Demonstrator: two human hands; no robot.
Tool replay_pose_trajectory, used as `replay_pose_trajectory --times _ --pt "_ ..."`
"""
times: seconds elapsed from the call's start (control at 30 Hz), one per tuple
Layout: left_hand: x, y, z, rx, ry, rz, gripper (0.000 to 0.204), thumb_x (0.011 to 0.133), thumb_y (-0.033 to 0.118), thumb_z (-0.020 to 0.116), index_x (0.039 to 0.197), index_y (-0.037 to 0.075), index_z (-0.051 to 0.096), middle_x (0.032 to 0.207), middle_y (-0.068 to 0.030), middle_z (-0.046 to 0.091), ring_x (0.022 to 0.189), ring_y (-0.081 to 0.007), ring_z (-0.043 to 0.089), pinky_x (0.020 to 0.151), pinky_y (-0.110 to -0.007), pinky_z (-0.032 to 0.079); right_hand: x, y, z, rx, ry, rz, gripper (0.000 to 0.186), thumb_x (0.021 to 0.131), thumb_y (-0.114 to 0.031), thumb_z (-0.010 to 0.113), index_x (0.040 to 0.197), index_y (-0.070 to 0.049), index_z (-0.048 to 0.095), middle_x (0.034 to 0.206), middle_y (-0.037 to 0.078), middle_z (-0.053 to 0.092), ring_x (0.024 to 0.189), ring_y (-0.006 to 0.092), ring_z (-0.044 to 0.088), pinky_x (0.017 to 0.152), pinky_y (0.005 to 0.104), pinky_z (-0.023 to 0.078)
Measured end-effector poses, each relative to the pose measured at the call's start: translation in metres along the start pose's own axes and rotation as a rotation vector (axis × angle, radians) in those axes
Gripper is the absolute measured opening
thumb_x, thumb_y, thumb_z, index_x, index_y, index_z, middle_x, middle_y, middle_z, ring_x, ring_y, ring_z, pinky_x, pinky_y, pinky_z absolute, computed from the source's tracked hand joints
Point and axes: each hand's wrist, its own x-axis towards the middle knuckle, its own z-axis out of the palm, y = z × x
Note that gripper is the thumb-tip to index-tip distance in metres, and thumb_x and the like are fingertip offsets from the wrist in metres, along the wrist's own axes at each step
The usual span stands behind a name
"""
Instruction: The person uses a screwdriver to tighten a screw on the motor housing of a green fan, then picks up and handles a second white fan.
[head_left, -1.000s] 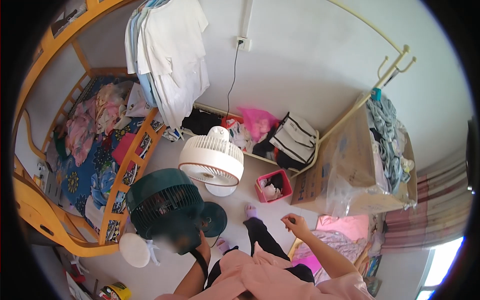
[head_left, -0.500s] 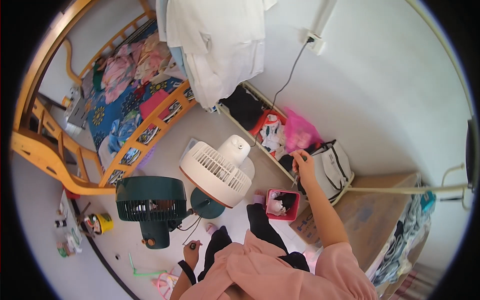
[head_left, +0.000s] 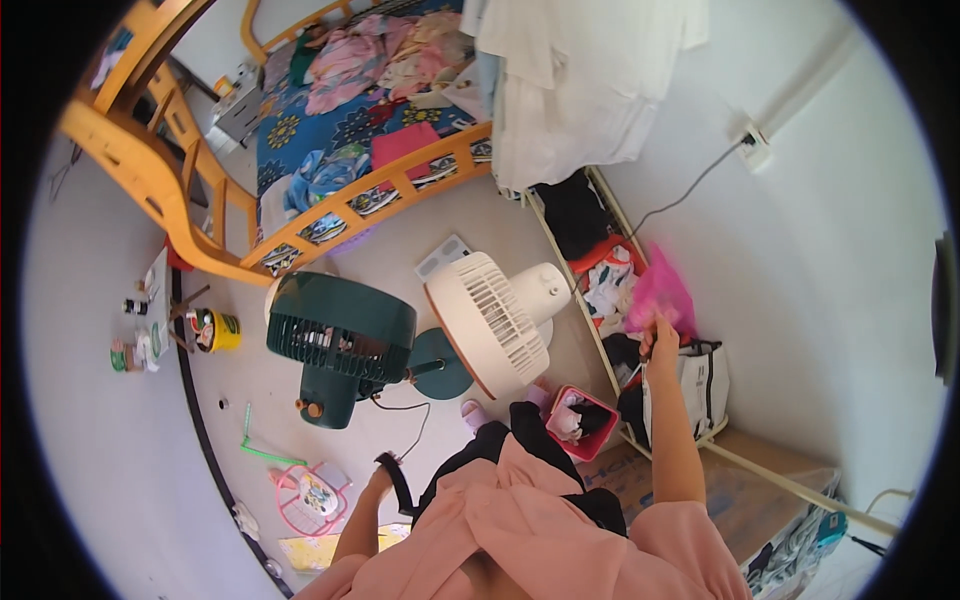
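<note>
My right hand (head_left: 660,345) is raised at the right, its fingers closed around a small, thin dark object that I cannot make out. Behind those fingers is a pink plastic bag (head_left: 668,300), and below them stands a white bag with black trim (head_left: 703,388). Down at the lower left is my left hand (head_left: 377,482); a black strap (head_left: 396,482) covers part of it, and its fingers are hidden. Ahead of me on the floor stand a dark green fan (head_left: 342,325) and a white fan (head_left: 487,325). A thin cord (head_left: 428,415) runs from the green fan toward my left hand.
Beside my feet is a pink bin (head_left: 590,447). A rack (head_left: 598,345) with clothes runs along the right wall, and white garments (head_left: 580,100) hang above it. The wooden bed (head_left: 375,200) is at the back. A yellow bucket (head_left: 222,330) and pink racket-like frame (head_left: 310,500) are left.
My view has turned, so the room appears shifted right. My right hand is now beside the pink bag. My left hand's fingers, closed on a small dark thing before, are now hidden.
</note>
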Motion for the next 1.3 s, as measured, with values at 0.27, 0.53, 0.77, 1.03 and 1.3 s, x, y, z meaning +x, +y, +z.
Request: replay_pose_trajectory --times 0.27,0.53,0.77,1.03,1.3 --pt "-0.011 -0.064 -0.044 0.363 0.143 -0.427 0.063 0.092 0.060 0.042 0.104 0.004 0.068 0.105 -0.0167 0.069 0.103 -0.0331 0.065 0.085 -0.044 0.051 -0.012 -0.022 -0.014 0.004 0.069 -0.109 0.030 0.095 -0.030 0.053 0.074 -0.008 0.052 0.054 -0.002 0.036 0.043 0.0089 0.034 0.041 0.0244 0.028" --pt "0.019 -0.021 -0.035 0.010 0.390 0.097 0.041 0.094 0.041 0.048 0.102 0.004 0.065 0.097 -0.0219 0.068 0.094 -0.0403 0.064 0.081 -0.047 0.050 -0.053 -0.041 -0.010 -0.091 0.070 -0.133 0.022 0.090 -0.022 0.060 0.076 -0.009 0.051 0.055 -0.002 0.038 0.044 0.0097 0.037 0.042 0.0259 0.032" --pt "0.000 0.093 -0.018 -0.174 0.087 0.422 0.026 0.092 0.027 0.058 0.093 0.002 0.066 0.071 -0.0136 0.064 0.063 -0.0217 0.061 0.060 -0.034 0.046 -0.077 -0.046 -0.011 -0.158 0.131 -0.193 0.021 0.090 -0.022 0.062 0.078 -0.008 0.051 0.054 -0.003 0.034 0.044 0.0086 0.034 0.041 0.0247 0.028" --pt "-0.011 0.110 -0.015 -0.379 0.287 0.375 0.026 0.093 0.025 0.058 0.087 0.001 0.064 0.059 -0.0060 0.055 0.052 -0.0142 0.049 0.051 -0.031 0.038 -0.023 -0.054 -0.003 -0.147 0.071 -0.129 0.013 0.088 -0.017 0.065 0.084 -0.009 0.055 0.055 -0.003 0.040 0.043 0.0081 0.038 0.040 0.0241 0.028" --pt "-0.051 0.132 0.001 -0.559 0.290 0.277 0.021 0.095 0.022 0.056 0.086 0.005 0.064 0.055 0.0055 0.039 0.049 -0.0034 0.032 0.044 -0.025 0.023 0.089 -0.080 0.009 -0.172 0.061 -0.142 0.016 0.088 -0.021 0.061 0.089 -0.005 0.063 0.068 0.003 0.054 0.040 0.0090 0.041 0.033 0.0242 0.029"
